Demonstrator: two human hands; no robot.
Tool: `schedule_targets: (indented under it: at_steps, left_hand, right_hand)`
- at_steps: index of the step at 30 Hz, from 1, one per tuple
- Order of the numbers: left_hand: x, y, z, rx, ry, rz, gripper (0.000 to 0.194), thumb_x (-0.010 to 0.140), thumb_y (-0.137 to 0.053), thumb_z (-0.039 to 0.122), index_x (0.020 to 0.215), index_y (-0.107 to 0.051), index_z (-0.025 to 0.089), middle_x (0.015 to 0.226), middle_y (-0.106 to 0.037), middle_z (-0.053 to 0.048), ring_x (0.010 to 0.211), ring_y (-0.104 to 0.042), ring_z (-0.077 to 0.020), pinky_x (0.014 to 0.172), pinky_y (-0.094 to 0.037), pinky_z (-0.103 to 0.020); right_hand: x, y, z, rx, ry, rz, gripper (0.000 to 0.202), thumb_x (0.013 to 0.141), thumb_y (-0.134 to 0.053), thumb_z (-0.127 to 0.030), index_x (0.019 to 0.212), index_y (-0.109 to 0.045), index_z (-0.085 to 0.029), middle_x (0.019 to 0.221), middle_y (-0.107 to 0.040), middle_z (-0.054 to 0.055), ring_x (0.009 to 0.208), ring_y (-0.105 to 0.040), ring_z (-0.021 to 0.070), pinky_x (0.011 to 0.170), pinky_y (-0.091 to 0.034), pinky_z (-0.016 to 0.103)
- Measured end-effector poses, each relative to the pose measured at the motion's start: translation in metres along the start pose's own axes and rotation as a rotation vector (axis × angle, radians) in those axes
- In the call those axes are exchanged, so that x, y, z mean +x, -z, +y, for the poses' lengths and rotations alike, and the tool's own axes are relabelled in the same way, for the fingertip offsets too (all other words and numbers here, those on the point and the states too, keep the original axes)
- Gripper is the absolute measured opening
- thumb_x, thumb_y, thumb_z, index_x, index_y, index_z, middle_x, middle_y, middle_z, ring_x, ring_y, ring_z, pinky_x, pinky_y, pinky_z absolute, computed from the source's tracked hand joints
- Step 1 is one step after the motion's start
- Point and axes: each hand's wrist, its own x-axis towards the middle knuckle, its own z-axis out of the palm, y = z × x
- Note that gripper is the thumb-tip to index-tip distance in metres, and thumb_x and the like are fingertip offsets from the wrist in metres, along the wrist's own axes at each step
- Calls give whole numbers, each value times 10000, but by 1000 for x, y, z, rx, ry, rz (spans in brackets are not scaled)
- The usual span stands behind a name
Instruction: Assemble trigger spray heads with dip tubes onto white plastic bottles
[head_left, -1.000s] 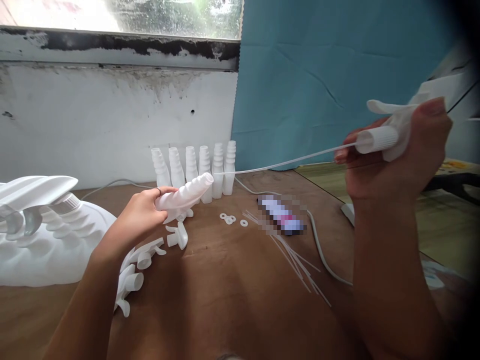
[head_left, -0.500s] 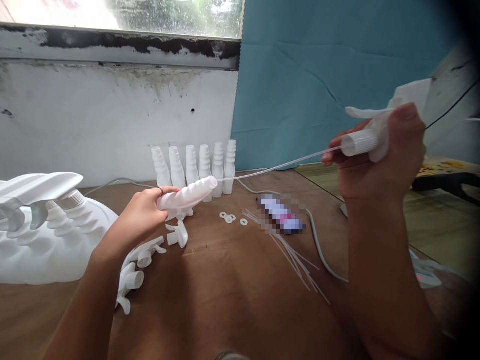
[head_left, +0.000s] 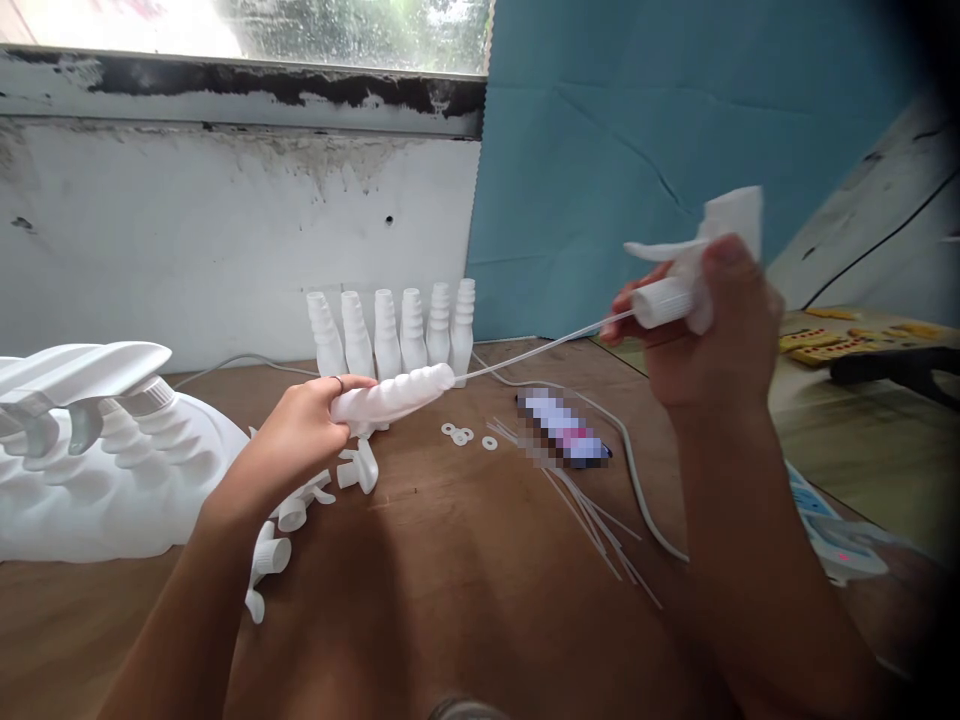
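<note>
My left hand [head_left: 300, 440] grips a white ribbed plastic bottle [head_left: 394, 395], held nearly level above the wooden table [head_left: 450, 580] with its mouth pointing right. My right hand [head_left: 712, 330] holds a white trigger sprayer head [head_left: 694, 270] up at the right. The sprayer's thin clear dip tube [head_left: 540, 350] runs down and left, and its tip is at the bottle's mouth.
Several empty white bottles [head_left: 390, 335] stand in a row against the wall. Loose sprayer heads [head_left: 300, 510] lie near my left wrist, finished bottles [head_left: 82, 450] lie in a pile at far left. Small white washers [head_left: 465, 436], spare tubes [head_left: 592, 520], a grey cable [head_left: 637, 490] and a blurred package [head_left: 562, 430] lie mid-table.
My right hand has carried the sprayer head left and slightly down, feeding the tube toward the bottle. The left hand and bottle shifted a little to the right.
</note>
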Motion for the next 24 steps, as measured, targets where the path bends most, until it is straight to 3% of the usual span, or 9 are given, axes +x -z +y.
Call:
schedule_targets:
  at_steps: [5, 9, 11, 13, 15, 17, 19, 24]
  left_hand:
    - [-7, -13, 7, -117, -18, -240, 540, 746, -559, 162, 1241, -604, 375, 970, -647, 3, 612, -622, -165, 489, -471, -216]
    - [-11, -18, 12, -147, -40, -432, 461, 796, -594, 256, 1239, -560, 380, 1102, -605, 35, 511, -515, -92, 394, -380, -193]
    - [-12, -19, 12, -123, -66, -484, 419, 815, -586, 278, 1218, -529, 378, 1173, -564, 59, 632, -557, -101, 409, -361, -184]
    - [-11, -18, 10, -94, -131, -519, 396, 818, -584, 271, 1197, -502, 352, 1221, -528, 62, 927, -579, -141, 531, -416, -175]
    - [-11, -17, 8, -70, -186, -563, 395, 816, -586, 262, 1189, -476, 339, 1246, -502, 62, 1115, -504, -164, 723, -454, -198]
    - [-10, -17, 7, -54, -193, -625, 407, 812, -592, 264, 1189, -448, 322, 1240, -493, 49, 1093, -504, -173, 827, -448, -247]
    - [-10, -20, 6, -16, -175, -672, 403, 808, -600, 281, 1175, -432, 285, 1217, -500, 20, 1015, -531, -184, 814, -458, -279]
    - [-6, -29, 1, -10, -149, -727, 735, 785, -671, 371, 1399, -277, 282, 1366, -428, -49, 1104, -533, -204, 895, -466, -279]
  right_hand:
    - [-26, -19, 9, -74, -198, -321, 368, 898, -684, -454, 788, -631, -108, 707, -605, 86, 516, -571, 184, 402, -493, 284]
    - [-40, -30, 16, -30, -398, -549, 274, 827, -771, -345, 945, -630, -142, 823, -579, 59, 650, -559, 187, 465, -528, 284]
    - [-42, -32, 19, -4, -469, -609, 299, 792, -799, -270, 1007, -623, -159, 864, -585, 49, 682, -564, 185, 510, -536, 284]
    - [-44, -34, 23, 12, -486, -623, 286, 783, -803, -248, 998, -636, -161, 866, -606, 44, 681, -575, 177, 558, -530, 276]
    - [-48, -37, 28, 29, -488, -600, 259, 781, -804, -249, 983, -666, -162, 894, -630, 48, 770, -604, 189, 656, -532, 272]
    - [-55, -43, 34, 79, -530, -593, 253, 805, -788, -279, 1009, -688, -168, 963, -648, 64, 887, -620, 212, 758, -527, 288]
    - [-66, -51, 39, 190, -607, -607, 251, 859, -736, -332, 1045, -693, -168, 1034, -650, 90, 943, -627, 243, 793, -530, 328]
    - [-97, -75, 45, 427, -728, -496, 206, 893, -685, -383, 971, -650, -196, 901, -659, 66, 704, -637, 225, 633, -535, 337]
